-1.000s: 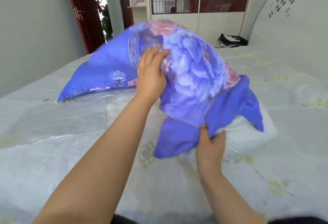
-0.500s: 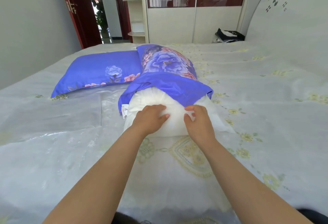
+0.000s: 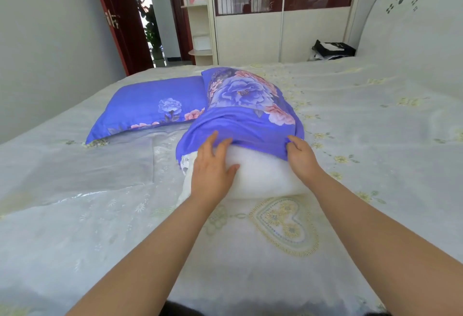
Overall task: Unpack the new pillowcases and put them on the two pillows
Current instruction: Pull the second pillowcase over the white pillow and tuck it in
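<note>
A white pillow [image 3: 260,172] lies on the bed, its far part inside a blue pillowcase [image 3: 245,105] printed with purple and pink flowers. The near white end sticks out of the case's open end. My left hand [image 3: 213,167] lies flat on the pillow's left side, fingers straight and reaching to the case's hem. My right hand [image 3: 300,155] pinches the hem at the right. A second pillow in a matching blue case [image 3: 150,107] lies flat behind and to the left.
The bed [image 3: 350,125] is covered with a pale embroidered sheet. Clear plastic packaging [image 3: 87,165] lies flat at the left. A headboard [image 3: 413,20] stands at the right, a black bag [image 3: 333,48] beside it, a wardrobe [image 3: 283,30] and open door [image 3: 130,22] behind.
One second ago I held the pillow up off the bed; it now lies flat. Since half a second ago both hands have spread apart to the hem of the case.
</note>
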Tool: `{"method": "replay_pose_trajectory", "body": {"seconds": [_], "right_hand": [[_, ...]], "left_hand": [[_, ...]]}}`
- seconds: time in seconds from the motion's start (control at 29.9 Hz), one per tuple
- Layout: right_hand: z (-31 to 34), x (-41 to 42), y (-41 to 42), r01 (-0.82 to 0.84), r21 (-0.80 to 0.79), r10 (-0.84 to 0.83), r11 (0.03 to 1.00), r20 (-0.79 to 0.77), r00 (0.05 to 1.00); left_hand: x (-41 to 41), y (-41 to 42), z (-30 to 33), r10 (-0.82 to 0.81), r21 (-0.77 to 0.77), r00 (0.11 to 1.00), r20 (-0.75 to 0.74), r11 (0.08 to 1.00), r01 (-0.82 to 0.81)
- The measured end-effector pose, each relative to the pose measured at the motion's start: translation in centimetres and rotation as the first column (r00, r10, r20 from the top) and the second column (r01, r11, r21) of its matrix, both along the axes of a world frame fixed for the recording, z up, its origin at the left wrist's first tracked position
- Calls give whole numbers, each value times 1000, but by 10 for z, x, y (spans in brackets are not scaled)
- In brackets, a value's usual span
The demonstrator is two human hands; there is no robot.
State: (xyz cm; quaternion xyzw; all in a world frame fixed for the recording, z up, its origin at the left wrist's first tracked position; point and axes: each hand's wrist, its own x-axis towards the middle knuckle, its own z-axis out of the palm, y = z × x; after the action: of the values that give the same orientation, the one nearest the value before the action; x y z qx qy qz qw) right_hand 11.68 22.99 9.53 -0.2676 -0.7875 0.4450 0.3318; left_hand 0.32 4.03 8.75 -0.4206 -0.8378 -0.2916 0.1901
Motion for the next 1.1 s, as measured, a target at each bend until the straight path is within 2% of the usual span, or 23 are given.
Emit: {"method": "replay_pose_trajectory", "body": {"seconds": [0.07,0.13,0.2,0.27,0.3,0.33,0.37,0.4,0.43,0.47,0.57,0.6,0.63,0.67,0.73,0.8,0.84,0.9,0.94,0.97,1.04,1.1], "right_hand": [[-4,29,5,-65,87,54,994,128,990],[-12,54,20,-96,147,46,984,310,950],[-17,69,33,-89,214,-12,973,434,901],[-20,76,45,-70,244,-68,967,515,854],[-22,78,50,-64,249,-89,966,557,826],[-27,81,55,-59,243,-103,968,602,792],[-31,83,60,-55,237,-112,970,636,763],[-38,85,63,-50,219,-109,974,655,748],[-43,87,65,-50,218,-104,975,639,762],[-44,87,65,-38,230,-108,972,589,801],[-31,79,47,29,332,-121,943,259,958],[-22,75,35,19,383,-87,924,161,983],[-15,72,22,-28,427,-26,904,122,992],[-12,69,10,-113,462,48,880,149,988],[-18,63,-13,-331,517,147,790,364,920],[-38,55,-27,-484,613,65,625,577,814],[-48,53,-31,-504,662,-5,555,608,794],[-58,49,-32,-454,719,-68,526,568,820],[-61,46,-33,-406,736,-55,541,513,857],[-61,43,-34,-351,754,-32,556,441,897],[-54,38,-37,-257,764,12,592,311,950],[-49,34,-43,-245,739,62,628,265,962]], "left_hand": [[-8,4,2,128,34,988,-90,991,-126],[-18,9,4,154,-47,975,-163,985,-163],[-21,9,10,96,-73,979,-181,991,-110],[-10,8,17,24,32,965,-262,999,-16],[2,6,20,-29,28,949,-315,999,40],[18,6,20,-80,-29,924,-373,997,75],[34,6,19,-162,-177,924,-346,979,106],[49,6,11,-213,-341,943,-254,932,119],[59,4,1,-209,-499,968,-135,859,116],[61,1,-10,-179,-582,982,-54,805,115],[52,-12,-27,-98,-576,994,52,810,110],[48,-14,-26,-88,-584,993,81,803,119],[44,-14,-24,-77,-603,991,112,787,129],[41,-14,-21,-59,-619,987,153,772,142],[33,-18,-14,-31,-591,971,238,789,170],[24,-28,-13,-31,-438,918,394,872,218],[20,-34,-13,-64,-300,867,495,924,239],[15,-43,-13,-142,11,766,627,985,173],[7,-47,-16,-123,96,770,626,992,79],[-1,-49,-19,-65,135,817,574,991,-16],[-25,-54,-29,155,85,866,475,972,-221],[-42,-60,-33,346,-86,782,519,931,-355]]}}
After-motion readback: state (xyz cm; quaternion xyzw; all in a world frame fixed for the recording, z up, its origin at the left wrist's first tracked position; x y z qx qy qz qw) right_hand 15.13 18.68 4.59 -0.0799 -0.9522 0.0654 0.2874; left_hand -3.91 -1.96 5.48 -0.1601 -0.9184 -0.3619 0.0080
